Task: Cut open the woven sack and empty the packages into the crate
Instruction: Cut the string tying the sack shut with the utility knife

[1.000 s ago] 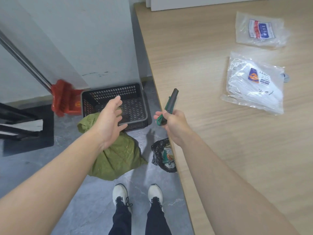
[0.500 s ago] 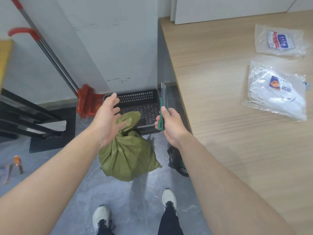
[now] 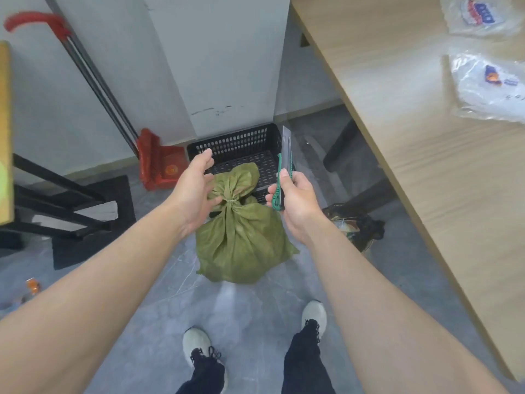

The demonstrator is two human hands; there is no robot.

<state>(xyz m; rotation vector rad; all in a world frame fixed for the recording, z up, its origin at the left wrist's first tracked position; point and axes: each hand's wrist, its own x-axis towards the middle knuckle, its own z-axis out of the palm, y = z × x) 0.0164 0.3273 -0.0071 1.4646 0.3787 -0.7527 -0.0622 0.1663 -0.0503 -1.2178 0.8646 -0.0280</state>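
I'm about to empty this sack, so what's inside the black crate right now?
Nothing shows on the visible perforated floor of the black crate. Its near part is hidden behind the green sack, the left hand and the right hand holding the utility knife.

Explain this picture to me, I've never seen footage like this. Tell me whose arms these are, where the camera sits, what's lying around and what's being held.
There is no machine here. A person wears a wide-angle camera on the head, so you look down along their own two arms to their shoes. The right hand grips a green utility knife, its blade end pointing up. The left hand is open beside the tied neck of a green woven sack; whether it touches the sack is unclear. The sack sits on the grey floor in front of a black slotted crate. A red dustpan stands left of the crate. On the wooden table at right lie a clear plastic packet and a second packet beyond it.
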